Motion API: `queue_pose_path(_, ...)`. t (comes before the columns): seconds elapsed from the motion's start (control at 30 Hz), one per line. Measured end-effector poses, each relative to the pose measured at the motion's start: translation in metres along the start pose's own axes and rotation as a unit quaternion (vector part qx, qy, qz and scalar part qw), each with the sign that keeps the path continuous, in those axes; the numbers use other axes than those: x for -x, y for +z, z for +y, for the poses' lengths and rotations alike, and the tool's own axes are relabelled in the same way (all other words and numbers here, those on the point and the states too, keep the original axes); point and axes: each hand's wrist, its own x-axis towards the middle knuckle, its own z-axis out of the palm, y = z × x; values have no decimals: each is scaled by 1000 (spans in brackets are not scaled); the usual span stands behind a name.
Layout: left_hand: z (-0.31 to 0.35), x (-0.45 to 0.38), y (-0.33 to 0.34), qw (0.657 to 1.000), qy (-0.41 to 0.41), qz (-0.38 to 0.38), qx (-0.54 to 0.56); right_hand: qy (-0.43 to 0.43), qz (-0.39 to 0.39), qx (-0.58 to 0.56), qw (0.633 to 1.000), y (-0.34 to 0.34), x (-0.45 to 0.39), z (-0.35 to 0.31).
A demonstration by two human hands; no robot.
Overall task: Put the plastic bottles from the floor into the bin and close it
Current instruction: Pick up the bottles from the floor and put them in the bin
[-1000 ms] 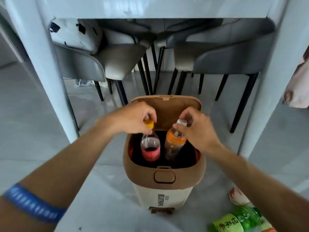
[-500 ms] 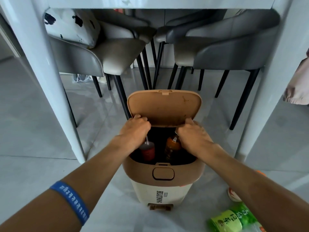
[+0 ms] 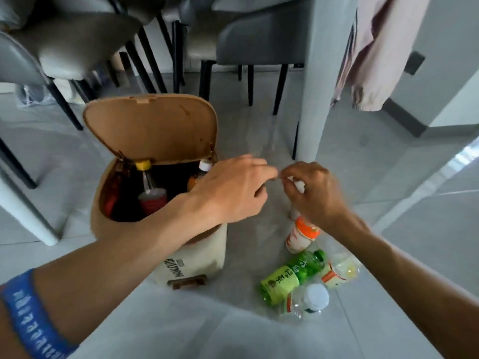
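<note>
The bin [image 3: 197, 250] stands on the floor with its brown lid [image 3: 150, 125] raised. Inside it stand a red-labelled bottle with a yellow cap [image 3: 151, 193] and an orange bottle with a white cap [image 3: 203, 168]. My left hand [image 3: 233, 187] hovers at the bin's right rim, fingers apart and empty. My right hand [image 3: 311, 190] is just right of it, fingers curled over something pale that I cannot make out. Below it stands an orange-and-white bottle [image 3: 302, 234]. A green bottle [image 3: 290, 278], a clear white-capped bottle [image 3: 313, 297] and a pale crushed bottle [image 3: 339, 273] lie beside it.
A white table leg [image 3: 316, 86] rises just behind my hands, another [image 3: 23, 208] stands left of the bin. Grey chairs on black legs [image 3: 259, 42] crowd the space behind the bin. A pink garment [image 3: 373, 53] hangs at the upper right. The floor is grey tile.
Both hands have let go of the two bottles, which now stand in the bin, and have swung right, out over the bottles on the floor. My view has turned right and down.
</note>
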Motion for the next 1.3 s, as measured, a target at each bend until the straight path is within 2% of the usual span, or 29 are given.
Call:
queue_pose_path(0.07,25,-5,28,998,16,-66,16,86,-60,30,994,-2,19,33)
queue_pose_path(0.1,34,-5,46,992,14,-127,11,107,-98,53,988,0,27,45)
queue_pose_path(0.2,54,5,110,954,22,-298,6,121,-194,101,968,6,54,68)
queue_pose_path(0.23,58,10,127,942,28,-334,24,121,-211,106,964,9,60,73)
queue_pose_path(0.3,65,19,154,930,62,-357,67,119,-226,96,962,14,70,82)
queue_pose_path(0.4,79,28,172,933,128,-315,119,106,-213,85,968,18,76,91)
queue_pose_path(0.53,84,32,175,931,150,-309,128,113,-192,97,970,23,74,95)
queue_pose_path(0.63,84,29,163,938,145,-297,109,129,-201,69,969,31,70,98)
queue_pose_path(0.73,83,18,132,951,129,-254,121,133,-195,50,970,38,68,98)
queue_pose_path(0.83,73,1,77,967,66,-207,136,102,-174,46,978,39,57,82)
queue_pose_path(1.0,29,-17,-59,986,-32,-62,149,47,-30,-24,998,11,5,23)
queue_pose_path(1.13,-19,3,-158,983,-98,57,144,30,119,-76,989,-30,-46,-33)
queue_pose_path(1.2,-42,19,-194,977,-138,75,144,16,182,-93,979,-51,-63,-57)
queue_pose_path(1.3,-82,45,-214,966,-203,30,158,3,264,-121,957,-70,-80,-90)
